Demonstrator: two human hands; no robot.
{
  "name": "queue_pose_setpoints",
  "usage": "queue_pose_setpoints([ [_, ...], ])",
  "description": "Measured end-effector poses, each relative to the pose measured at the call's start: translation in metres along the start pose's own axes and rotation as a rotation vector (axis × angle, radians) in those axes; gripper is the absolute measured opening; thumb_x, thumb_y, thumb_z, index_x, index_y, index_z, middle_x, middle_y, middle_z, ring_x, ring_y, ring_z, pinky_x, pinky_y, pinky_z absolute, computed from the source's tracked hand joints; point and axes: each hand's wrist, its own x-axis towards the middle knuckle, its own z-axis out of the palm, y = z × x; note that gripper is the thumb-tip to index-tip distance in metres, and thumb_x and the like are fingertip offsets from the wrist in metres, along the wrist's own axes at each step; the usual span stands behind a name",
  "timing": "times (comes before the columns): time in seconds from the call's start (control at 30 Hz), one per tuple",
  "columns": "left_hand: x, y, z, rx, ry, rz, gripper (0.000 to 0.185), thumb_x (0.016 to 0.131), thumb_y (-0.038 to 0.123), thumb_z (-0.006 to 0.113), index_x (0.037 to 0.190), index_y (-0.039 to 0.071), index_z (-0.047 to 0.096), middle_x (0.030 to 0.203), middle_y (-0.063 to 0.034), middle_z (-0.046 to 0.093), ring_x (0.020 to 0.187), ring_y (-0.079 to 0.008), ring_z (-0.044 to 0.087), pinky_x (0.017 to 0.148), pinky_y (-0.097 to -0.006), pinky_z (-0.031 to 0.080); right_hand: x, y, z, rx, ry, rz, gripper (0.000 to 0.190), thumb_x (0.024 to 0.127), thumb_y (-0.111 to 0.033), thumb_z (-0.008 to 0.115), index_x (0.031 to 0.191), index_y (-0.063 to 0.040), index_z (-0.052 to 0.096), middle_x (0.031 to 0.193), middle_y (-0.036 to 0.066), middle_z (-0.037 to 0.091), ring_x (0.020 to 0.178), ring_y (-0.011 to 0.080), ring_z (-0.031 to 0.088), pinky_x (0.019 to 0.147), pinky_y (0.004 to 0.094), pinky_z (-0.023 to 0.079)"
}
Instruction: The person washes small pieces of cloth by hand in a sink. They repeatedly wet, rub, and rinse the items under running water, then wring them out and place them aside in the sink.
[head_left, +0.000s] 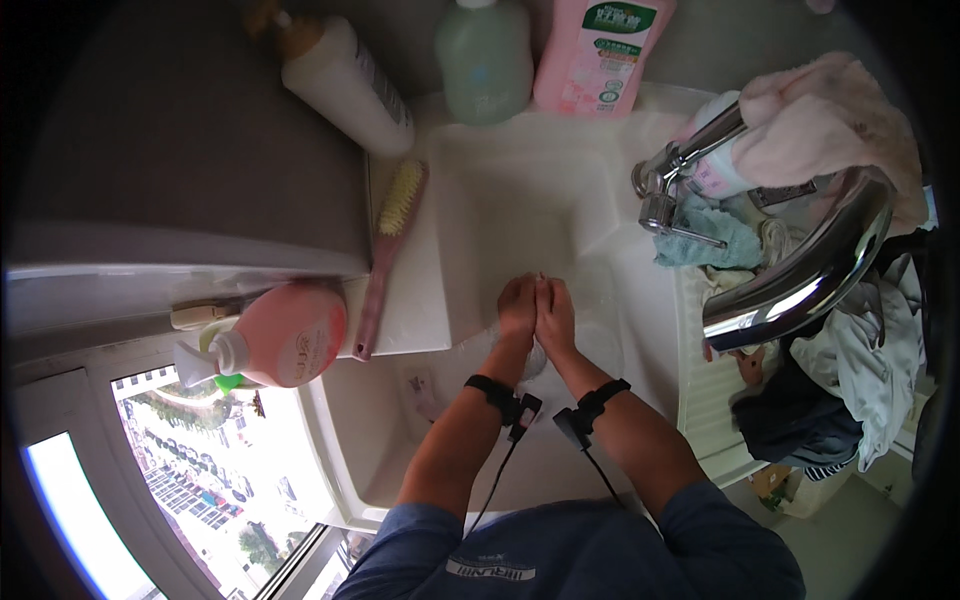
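Note:
My left hand (517, 306) and my right hand (553, 311) are side by side over the white sink (480, 161), their inner edges touching and fingers curled. A small pale speck shows at the fingertips; whether anything lies between the palms is hidden. Beneath and around the hands is a clear, shiny patch (600, 341), water or a transparent vessel; I cannot tell which. A small pale item (422, 394) lies in the sink left of my left forearm. Each wrist wears a black strap with a cable.
A chrome faucet (795, 292) arches at the right, a pink cloth (832, 127) draped over it. Below lies a teal cloth (712, 232); clothes (847, 375) pile at the washboard (712, 420). A scrub brush (390, 255) and pink pump bottle (292, 334) stand left, more bottles (486, 64) behind.

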Motion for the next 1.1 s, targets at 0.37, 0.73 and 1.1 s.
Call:
queue_pose_setpoints([
  [0.37,-0.010,0.042,-0.007,0.468,-0.176,0.042,0.028,0.100,0.027,0.048,0.102,0.001,0.058,0.095,-0.0165,0.065,0.089,-0.0319,0.062,0.080,-0.0395,0.049,0.027,-0.007,-0.039,-0.446,-0.270,-0.137,0.021,0.097,-0.026,0.058,0.103,-0.006,0.060,0.096,0.020,0.064,0.085,0.0415,0.062,0.067,0.0472,0.049],
  [0.73,-0.001,-0.006,-0.013,1.143,-0.146,0.382,0.023,0.093,0.020,0.058,0.110,0.004,0.059,0.111,-0.0201,0.059,0.104,-0.0396,0.059,0.086,-0.0429,0.050,-0.007,0.042,-0.007,-0.382,-0.006,-0.164,0.027,0.094,-0.026,0.062,0.114,-0.008,0.062,0.115,0.018,0.056,0.093,0.0343,0.059,0.076,0.0416,0.049],
  [1.1,-0.004,-0.018,-0.020,-0.497,-0.315,-0.341,0.022,0.101,0.028,0.050,0.103,0.008,0.058,0.091,-0.0072,0.063,0.081,-0.0209,0.062,0.068,-0.0369,0.052,0.006,-0.043,-0.015,-0.074,-0.150,0.005,0.035,0.094,-0.029,0.062,0.076,0.000,0.057,0.080,0.021,0.059,0.082,0.0411,0.059,0.072,0.0487,0.045],
])
